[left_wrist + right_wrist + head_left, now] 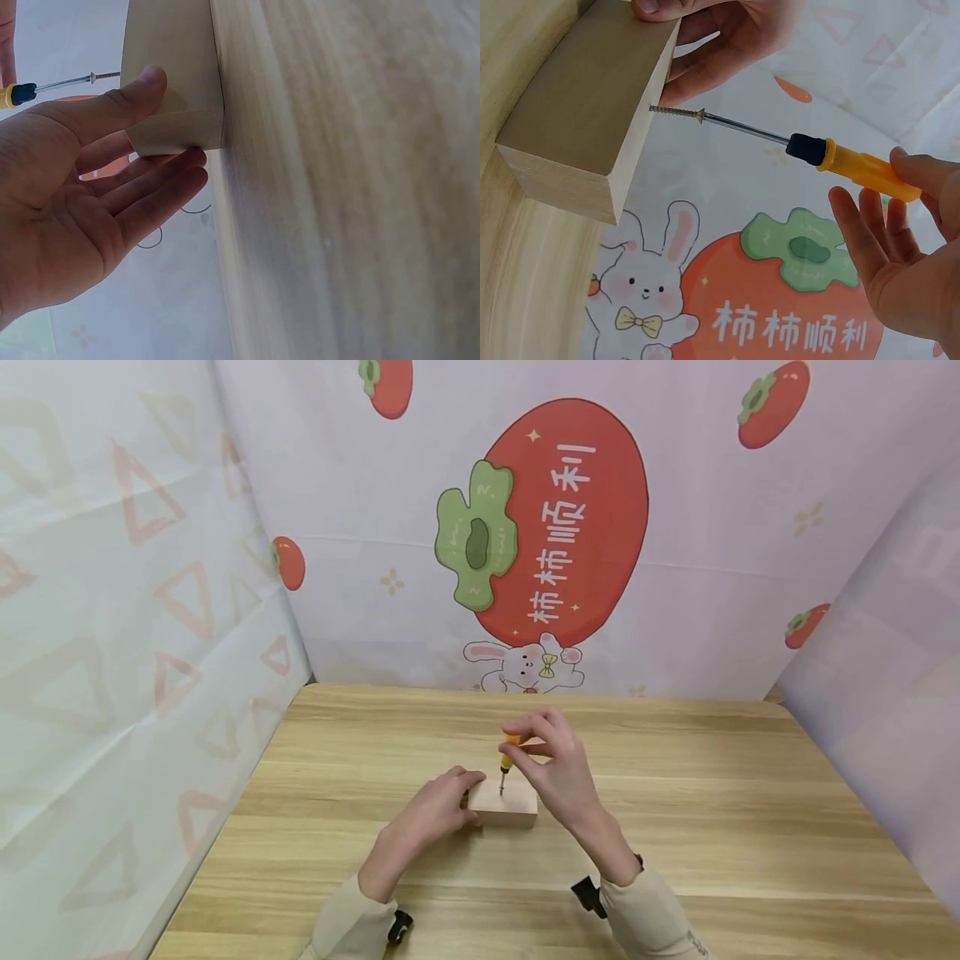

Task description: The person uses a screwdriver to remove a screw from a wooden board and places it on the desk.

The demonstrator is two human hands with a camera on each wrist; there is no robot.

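Note:
A pale wooden block (504, 812) lies on the table in front of me. My left hand (433, 808) grips its left end, the thumb on the near face and the fingers round the end and far side. A screw (679, 112) stands in the block's top, with much of its thread showing. On the screw's head rests the tip of a screwdriver (866, 166) with a yellow handle and black collar. My right hand (561, 770) pinches that handle near its upper end between thumb and fingers. The screwdriver is close to upright, leaning slightly.
The wood-grain table (712, 827) extends to both sides of the block. Behind it hangs a printed cloth (360, 635) with persimmons and a rabbit. Cloth walls also stand at left and right. Black straps (588, 896) are on both wrists.

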